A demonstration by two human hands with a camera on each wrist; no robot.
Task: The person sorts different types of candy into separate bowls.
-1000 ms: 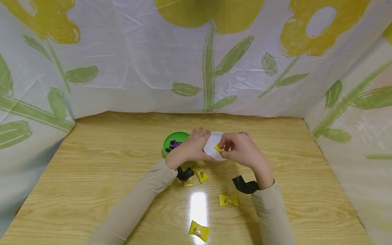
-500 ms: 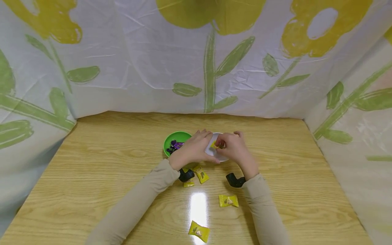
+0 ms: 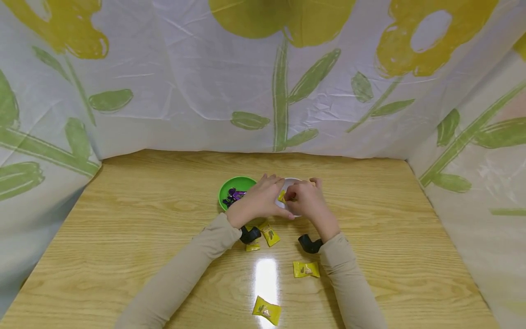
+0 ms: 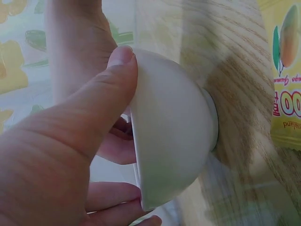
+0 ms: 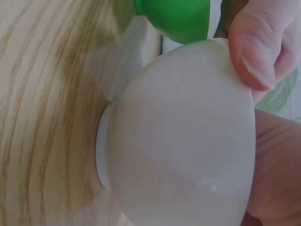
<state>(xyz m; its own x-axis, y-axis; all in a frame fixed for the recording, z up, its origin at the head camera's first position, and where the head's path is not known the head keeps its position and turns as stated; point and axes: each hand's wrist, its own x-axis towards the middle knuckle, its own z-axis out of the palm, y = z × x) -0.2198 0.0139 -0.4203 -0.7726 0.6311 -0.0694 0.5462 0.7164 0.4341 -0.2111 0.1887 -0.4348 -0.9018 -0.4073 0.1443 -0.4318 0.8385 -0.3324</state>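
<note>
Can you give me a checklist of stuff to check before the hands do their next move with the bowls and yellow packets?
1. Smooth, round white bowl standing on its foot: ok.
2. Left hand holding its rim: ok.
3. Small, shiny yellow wrapped packet within that rim: ok.
4. Right hand free of the packet: cannot tell; its fingertips are right there.
5. Other yellow packets all in plain view: not ok; the curved black wrist device partly covers one.
6. Only purple-wrapped pieces in the round, shiny green bowl: cannot tell; it's partly hidden.
</note>
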